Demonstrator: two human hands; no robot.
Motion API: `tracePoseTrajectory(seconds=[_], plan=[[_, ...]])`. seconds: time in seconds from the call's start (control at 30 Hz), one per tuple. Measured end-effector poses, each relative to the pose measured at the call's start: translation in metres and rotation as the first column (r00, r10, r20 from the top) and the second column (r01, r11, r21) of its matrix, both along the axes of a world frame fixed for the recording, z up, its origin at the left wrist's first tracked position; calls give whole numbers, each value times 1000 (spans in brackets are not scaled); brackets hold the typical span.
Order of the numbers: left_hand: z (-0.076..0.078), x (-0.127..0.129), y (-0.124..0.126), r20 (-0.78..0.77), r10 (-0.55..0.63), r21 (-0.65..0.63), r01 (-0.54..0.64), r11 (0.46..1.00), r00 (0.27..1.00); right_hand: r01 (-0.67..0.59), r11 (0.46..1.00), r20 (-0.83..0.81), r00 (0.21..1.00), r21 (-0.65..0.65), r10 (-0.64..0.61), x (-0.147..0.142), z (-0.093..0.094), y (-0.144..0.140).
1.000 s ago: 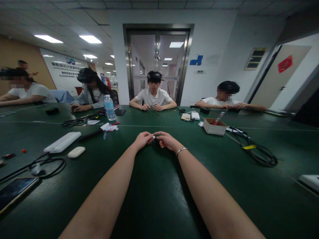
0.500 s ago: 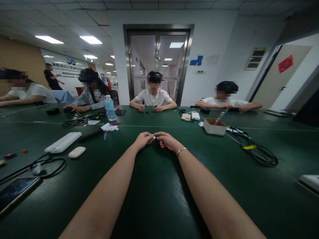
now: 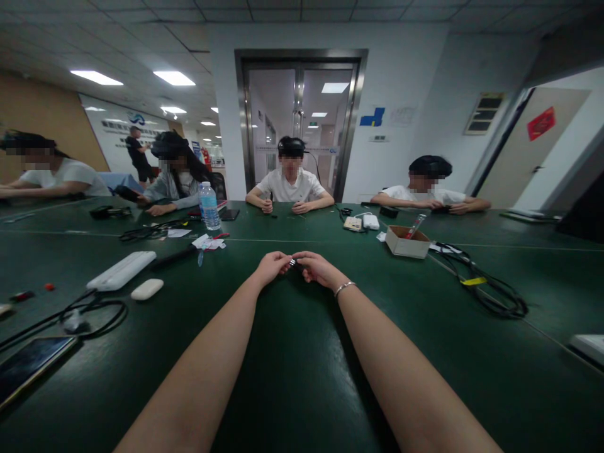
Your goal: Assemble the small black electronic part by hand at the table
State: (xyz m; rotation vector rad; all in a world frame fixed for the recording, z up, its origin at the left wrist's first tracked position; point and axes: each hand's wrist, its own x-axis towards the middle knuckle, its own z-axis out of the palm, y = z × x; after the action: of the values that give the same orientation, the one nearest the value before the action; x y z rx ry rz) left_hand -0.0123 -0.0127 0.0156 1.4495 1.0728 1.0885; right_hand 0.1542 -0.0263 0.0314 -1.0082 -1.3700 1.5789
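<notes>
While your left hand (image 3: pixel 271 267) and right hand (image 3: pixel 317 268) pinch what looks like a small connector (image 3: pixel 292 262), keep both grips steady, wrists resting on the table (image 3: pixel 292 377).

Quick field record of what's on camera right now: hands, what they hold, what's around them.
left hand: fingertips pinch one end of a small metallic part
right hand: pinches the other end of the same part; bracelet on the wrist
part detail: too small to identify
surface: dark green table
to the left: white oval case, long white box, black cables, phone
to the right: open cardboard box, cable bundle with yellow tag
far side: water bottle; seated people at work
</notes>
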Motion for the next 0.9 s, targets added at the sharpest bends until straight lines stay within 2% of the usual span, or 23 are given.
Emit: tracePoseTrajectory(seconds=[0.9], plan=[[2,1,-2,-3,3,-2,-3,1000,1000,-26,1000,25,999,7,26,1,2,-1]])
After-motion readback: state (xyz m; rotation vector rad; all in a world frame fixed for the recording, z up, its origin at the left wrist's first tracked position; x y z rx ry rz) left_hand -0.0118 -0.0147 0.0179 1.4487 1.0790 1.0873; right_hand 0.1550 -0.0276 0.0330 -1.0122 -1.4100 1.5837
